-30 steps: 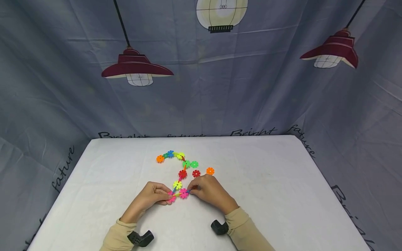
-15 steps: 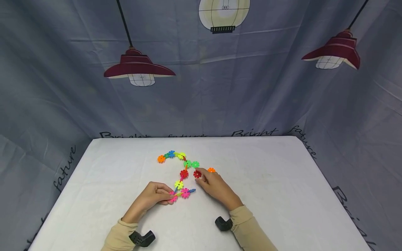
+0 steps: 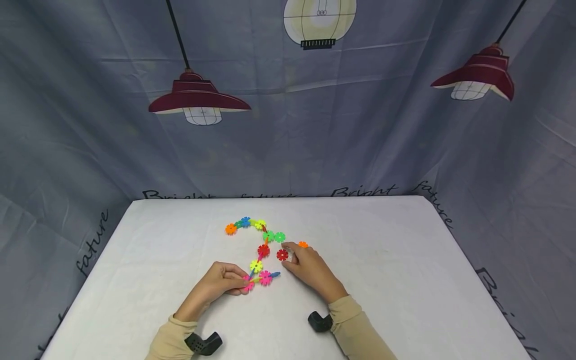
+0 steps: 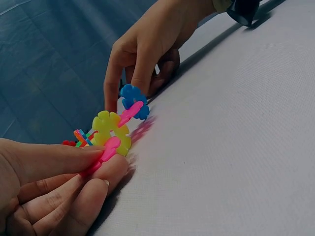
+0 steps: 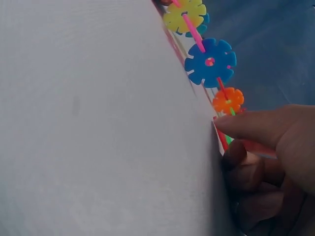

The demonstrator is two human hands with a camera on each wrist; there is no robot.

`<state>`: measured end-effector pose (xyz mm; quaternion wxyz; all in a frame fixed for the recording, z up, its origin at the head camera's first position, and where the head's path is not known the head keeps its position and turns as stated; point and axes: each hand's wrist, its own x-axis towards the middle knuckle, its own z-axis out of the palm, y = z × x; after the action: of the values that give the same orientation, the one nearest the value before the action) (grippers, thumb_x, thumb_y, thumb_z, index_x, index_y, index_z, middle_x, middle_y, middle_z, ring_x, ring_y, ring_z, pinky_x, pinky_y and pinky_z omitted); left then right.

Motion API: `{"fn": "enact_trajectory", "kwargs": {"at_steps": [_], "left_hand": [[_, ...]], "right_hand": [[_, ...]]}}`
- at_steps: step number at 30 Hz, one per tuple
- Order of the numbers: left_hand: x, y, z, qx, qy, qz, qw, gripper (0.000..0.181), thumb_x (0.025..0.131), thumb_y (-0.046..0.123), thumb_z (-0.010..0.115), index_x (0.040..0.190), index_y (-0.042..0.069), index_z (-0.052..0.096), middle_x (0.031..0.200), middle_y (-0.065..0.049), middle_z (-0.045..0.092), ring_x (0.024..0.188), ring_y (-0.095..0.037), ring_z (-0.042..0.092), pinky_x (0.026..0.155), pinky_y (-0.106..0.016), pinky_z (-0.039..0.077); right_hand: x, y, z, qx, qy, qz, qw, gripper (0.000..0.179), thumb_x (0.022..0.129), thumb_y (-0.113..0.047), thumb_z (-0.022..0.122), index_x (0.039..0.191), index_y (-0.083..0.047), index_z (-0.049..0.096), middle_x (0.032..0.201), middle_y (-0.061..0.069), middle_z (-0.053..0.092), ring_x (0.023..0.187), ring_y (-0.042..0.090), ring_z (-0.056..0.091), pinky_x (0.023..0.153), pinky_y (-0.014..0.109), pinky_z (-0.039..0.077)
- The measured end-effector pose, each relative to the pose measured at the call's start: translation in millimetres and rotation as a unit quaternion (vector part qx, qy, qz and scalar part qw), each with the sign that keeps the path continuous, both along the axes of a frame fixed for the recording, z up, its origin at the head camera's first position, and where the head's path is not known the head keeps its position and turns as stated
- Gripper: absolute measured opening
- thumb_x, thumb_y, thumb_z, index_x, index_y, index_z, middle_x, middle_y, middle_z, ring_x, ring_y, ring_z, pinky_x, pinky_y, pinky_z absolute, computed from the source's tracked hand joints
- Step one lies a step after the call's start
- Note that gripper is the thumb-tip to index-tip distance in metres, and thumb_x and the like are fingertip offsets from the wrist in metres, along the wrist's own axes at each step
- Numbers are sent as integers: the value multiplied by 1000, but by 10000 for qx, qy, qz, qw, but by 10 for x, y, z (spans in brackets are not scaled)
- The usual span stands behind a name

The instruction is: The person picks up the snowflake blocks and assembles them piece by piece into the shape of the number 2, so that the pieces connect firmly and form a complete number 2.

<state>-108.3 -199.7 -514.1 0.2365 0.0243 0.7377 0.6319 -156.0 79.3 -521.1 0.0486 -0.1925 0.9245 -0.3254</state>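
A chain of notched plastic snowflake discs winds over the table in the head view. My left hand (image 3: pixel 220 278) pinches a pink disc (image 4: pixel 111 148) at the chain's near bend between thumb and index finger. Beyond it sit a second pink disc (image 3: pixel 266 278) and a blue disc (image 3: pixel 275 274) at the free end. To the right, a loose red disc (image 3: pixel 282 255) lies flat on the table between thumb and index finger of my right hand (image 3: pixel 310 265). The right wrist view shows the thumb (image 5: pixel 246 127) at that red disc's edge; the other fingers partly hide it.
Near the right hand lie a loose orange disc (image 3: pixel 303 244), partly covered by it, and a green disc (image 3: pixel 280 237) beside the chain. An orange disc (image 3: pixel 231 229) ends the chain at the far left. The white table (image 3: pixel 405 260) meets a grey curtain (image 3: pixel 288 140) at the back.
My right hand has left the blue disc at the chain's end and moved up and right to the loose red disc, which has slid slightly nearer. My left hand keeps its pinch.
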Motion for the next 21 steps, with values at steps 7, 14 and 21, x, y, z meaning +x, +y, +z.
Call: {"fn": "enact_trajectory", "kwargs": {"at_steps": [7, 14, 21], "left_hand": [[2, 3, 0, -12, -5, 19, 10000, 26, 91, 9, 77, 107, -10, 71, 88, -16, 80, 73, -12, 77, 65, -21, 60], [4, 2, 4, -23, -15, 27, 10000, 27, 91, 10, 78, 107, -10, 71, 87, -15, 80, 74, -12, 77, 65, -21, 60], [3, -3, -3, 14, -15, -16, 10000, 27, 91, 10, 77, 108, -11, 71, 87, -14, 80, 74, -12, 77, 65, -21, 60]], "right_hand": [[-8, 28, 42, -299, -358, 230, 9986, 14, 91, -22, 81, 98, -16, 71, 68, -9, 53, 60, 5, 46, 59, 21, 40], [-20, 67, 77, -498, -661, 550, 9951, 19, 89, -18, 82, 104, -13, 71, 77, -7, 57, 64, 6, 48, 63, 21, 44], [-29, 115, 88, -649, -973, 661, 9909, 19, 86, -17, 85, 96, -16, 68, 76, -4, 60, 65, 8, 55, 63, 23, 49]]}}
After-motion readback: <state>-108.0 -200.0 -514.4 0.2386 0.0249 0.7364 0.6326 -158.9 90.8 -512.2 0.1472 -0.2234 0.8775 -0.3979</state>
